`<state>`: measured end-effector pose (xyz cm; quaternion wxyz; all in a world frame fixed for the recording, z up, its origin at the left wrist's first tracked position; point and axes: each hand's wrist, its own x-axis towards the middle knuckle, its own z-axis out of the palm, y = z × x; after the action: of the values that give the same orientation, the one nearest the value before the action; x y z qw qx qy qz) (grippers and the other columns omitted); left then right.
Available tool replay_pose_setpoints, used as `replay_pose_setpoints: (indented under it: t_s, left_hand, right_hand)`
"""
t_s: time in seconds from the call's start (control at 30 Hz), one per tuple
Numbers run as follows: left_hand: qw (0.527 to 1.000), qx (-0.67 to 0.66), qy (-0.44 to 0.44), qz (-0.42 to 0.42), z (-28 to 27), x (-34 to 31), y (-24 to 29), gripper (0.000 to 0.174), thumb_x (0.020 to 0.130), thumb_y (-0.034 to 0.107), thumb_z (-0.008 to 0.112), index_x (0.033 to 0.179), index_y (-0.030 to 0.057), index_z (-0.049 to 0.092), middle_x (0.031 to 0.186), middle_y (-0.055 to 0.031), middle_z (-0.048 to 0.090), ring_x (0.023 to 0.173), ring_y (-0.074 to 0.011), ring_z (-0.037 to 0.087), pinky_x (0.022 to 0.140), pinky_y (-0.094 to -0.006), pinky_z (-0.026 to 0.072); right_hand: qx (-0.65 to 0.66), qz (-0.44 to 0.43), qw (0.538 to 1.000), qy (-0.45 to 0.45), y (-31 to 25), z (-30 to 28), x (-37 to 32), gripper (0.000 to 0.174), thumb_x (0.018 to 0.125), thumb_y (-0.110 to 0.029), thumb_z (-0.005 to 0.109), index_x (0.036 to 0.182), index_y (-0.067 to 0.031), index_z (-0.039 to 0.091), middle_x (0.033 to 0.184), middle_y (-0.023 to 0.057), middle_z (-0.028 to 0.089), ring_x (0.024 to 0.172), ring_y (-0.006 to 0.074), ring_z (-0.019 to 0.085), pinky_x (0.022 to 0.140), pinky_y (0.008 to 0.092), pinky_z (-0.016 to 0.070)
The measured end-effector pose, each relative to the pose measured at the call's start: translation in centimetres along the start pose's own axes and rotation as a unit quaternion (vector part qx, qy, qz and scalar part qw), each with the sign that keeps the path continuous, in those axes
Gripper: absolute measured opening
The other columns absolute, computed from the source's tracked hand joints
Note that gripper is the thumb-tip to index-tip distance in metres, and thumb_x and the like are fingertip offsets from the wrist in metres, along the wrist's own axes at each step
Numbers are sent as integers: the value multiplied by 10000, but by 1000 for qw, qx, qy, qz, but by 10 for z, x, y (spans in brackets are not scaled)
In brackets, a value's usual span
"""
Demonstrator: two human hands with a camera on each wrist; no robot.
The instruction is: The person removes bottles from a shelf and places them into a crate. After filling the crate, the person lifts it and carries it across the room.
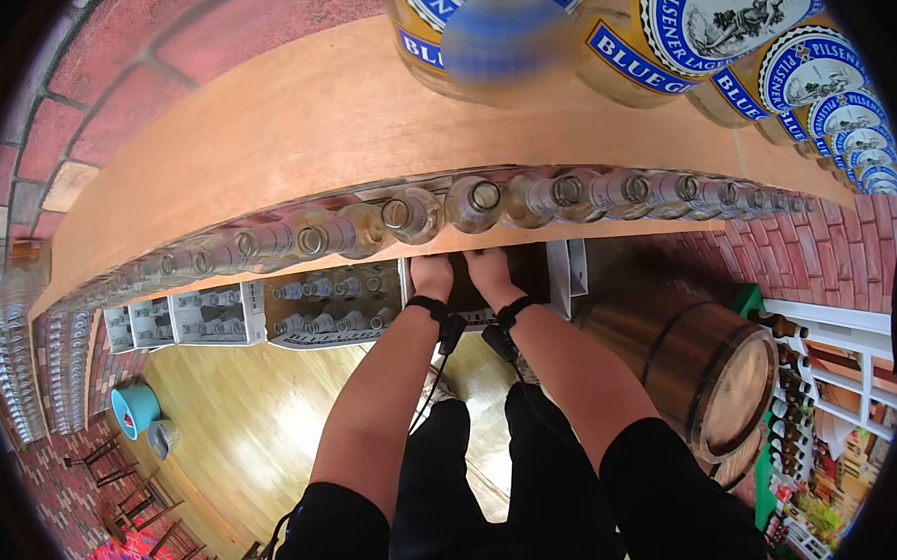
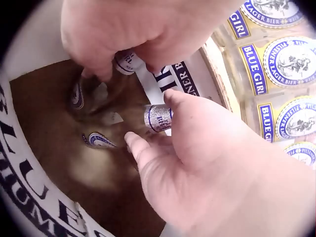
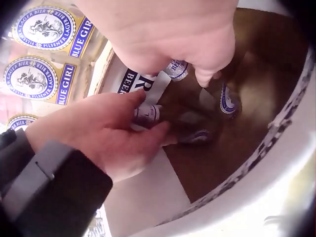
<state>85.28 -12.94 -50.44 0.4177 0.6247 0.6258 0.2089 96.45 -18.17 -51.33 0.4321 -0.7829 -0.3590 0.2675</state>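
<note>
A white carton (image 2: pixel 29 180) printed with blue lettering has a brown interior holding two bottles with silver neck foil. At the top of the left wrist view my left hand (image 2: pixel 143 32) grips one bottle around its foil neck (image 2: pixel 127 63). The right hand (image 2: pixel 207 153) pinches the other bottle's neck (image 2: pixel 158 117) between thumb and fingers. The right wrist view has my right hand (image 3: pixel 173 34) above and the left (image 3: pixel 108 131) at lower left. Seen from the head, left (image 1: pixel 432 276) and right (image 1: pixel 489 269) reach side by side into the carton; their fingertips are hidden there.
Above the carton runs a curved wooden shelf (image 1: pixel 306 104) lined with empty glass bottles (image 1: pixel 474 203); larger labelled ones stand higher up. White crates of bottles (image 1: pixel 212 315) are on the left. To the right lies a wooden barrel (image 1: pixel 665 355). A blue bucket (image 1: pixel 136 409) stands on the floor.
</note>
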Motion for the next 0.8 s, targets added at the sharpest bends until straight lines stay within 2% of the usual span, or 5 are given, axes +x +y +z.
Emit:
replay_pose_setpoints:
  t_s: [0.07, 0.2, 0.4, 0.67, 0.8]
  left_hand:
    - [863, 472, -79, 160, 1, 15, -8, 393, 1039, 238, 486, 1360, 50, 611, 1463, -118, 590, 1341, -324, 547, 1126, -389, 422]
    - [868, 460, -52, 180, 18, 29, -28, 414, 1034, 295, 480, 1367, 90, 615, 1432, -138, 610, 1306, -331, 570, 1091, -413, 453]
    - [982, 137, -98, 84, 1, 10, -13, 405, 981, 362, 580, 1333, 169, 633, 1288, -169, 685, 1168, -383, 641, 983, -488, 517]
    - [994, 23, -70, -83, -48, -40, 38, 506, 815, 242, 742, 1195, -74, 633, 1115, -319, 700, 1128, -483, 640, 987, -488, 524]
    - [978, -99, -180, -43, -77, -77, 33, 426, 901, 222, 665, 1235, -43, 660, 1060, -227, 735, 993, -327, 714, 885, -398, 559]
  right_hand:
    - [8, 50, 998, -39, -1, 0, 5, 434, 928, -296, 722, 1262, -31, 646, 1234, 260, 668, 1191, 448, 592, 939, 484, 525]
    - [6, -1, 999, 31, 6, 10, 11, 425, 929, -330, 731, 1224, -29, 679, 1206, 236, 696, 1195, 419, 619, 952, 459, 531]
    - [-66, 36, 994, -76, 1, -5, 8, 409, 894, -274, 727, 1251, -85, 663, 1149, 220, 707, 1120, 435, 630, 919, 502, 539]
    - [-43, 56, 993, -93, -6, -46, -41, 300, 867, -175, 718, 1128, -33, 678, 1018, 197, 734, 961, 339, 724, 837, 422, 569]
    - [17, -23, 991, -134, -83, -110, -112, 220, 908, -132, 682, 1110, -47, 676, 962, 155, 733, 919, 293, 722, 813, 373, 558]
